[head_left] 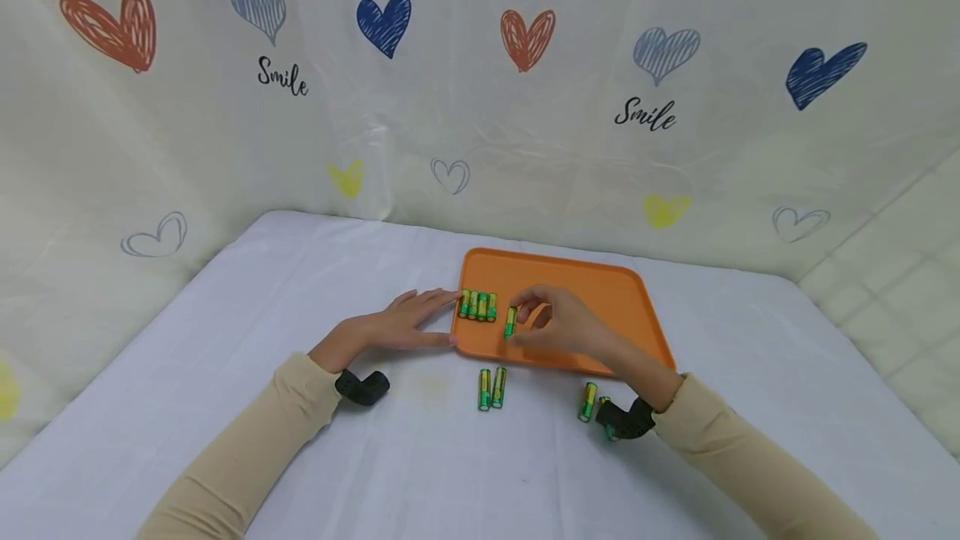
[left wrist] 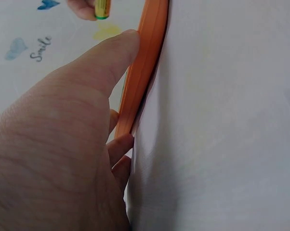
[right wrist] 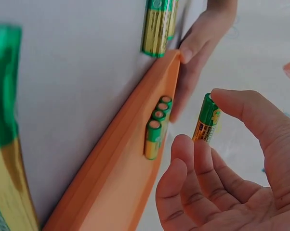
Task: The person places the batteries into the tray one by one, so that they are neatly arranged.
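Note:
My right hand pinches a green and yellow battery by its two ends, between thumb and fingertips. In the right wrist view this battery is held above the orange tray. Inside the tray at its left end, several matching batteries lie side by side in a row. Fingers spread and nearly straight, my left hand rests at the tray's left edge. The left wrist view has its thumb right at the orange rim, with the other fingers partly hidden behind the palm.
Two batteries lie side by side on the white cloth in front of the tray. Another battery is farther right, beside one partly covered by the black wrist camera. A white curtain printed with hearts hangs behind the table.

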`<state>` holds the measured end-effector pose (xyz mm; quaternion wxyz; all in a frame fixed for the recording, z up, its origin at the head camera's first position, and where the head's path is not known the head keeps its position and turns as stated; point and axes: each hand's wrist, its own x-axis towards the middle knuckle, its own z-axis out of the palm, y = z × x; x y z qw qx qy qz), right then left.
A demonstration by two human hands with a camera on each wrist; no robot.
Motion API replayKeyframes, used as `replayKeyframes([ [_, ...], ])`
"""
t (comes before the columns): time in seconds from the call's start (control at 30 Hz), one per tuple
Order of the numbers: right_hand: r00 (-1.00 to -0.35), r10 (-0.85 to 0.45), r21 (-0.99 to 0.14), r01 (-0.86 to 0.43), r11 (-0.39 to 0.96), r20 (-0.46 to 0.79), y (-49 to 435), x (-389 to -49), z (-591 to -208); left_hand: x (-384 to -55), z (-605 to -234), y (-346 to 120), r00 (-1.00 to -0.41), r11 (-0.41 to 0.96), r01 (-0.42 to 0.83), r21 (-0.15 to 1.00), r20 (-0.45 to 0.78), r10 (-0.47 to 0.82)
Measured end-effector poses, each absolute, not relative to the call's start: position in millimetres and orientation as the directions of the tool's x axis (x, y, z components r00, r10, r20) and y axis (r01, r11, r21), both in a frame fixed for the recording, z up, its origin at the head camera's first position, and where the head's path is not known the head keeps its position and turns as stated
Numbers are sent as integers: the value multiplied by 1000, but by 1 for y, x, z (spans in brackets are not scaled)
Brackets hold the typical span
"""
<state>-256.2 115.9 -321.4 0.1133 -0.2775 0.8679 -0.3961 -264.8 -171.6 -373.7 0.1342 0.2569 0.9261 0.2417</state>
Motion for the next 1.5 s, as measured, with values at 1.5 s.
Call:
replayKeyframes([
  [1.5, -836, -525, -767, -231, 599, -158, 92, -312, -336, -267, -374, -173, -828, 756, 409, 511, -141, 542],
])
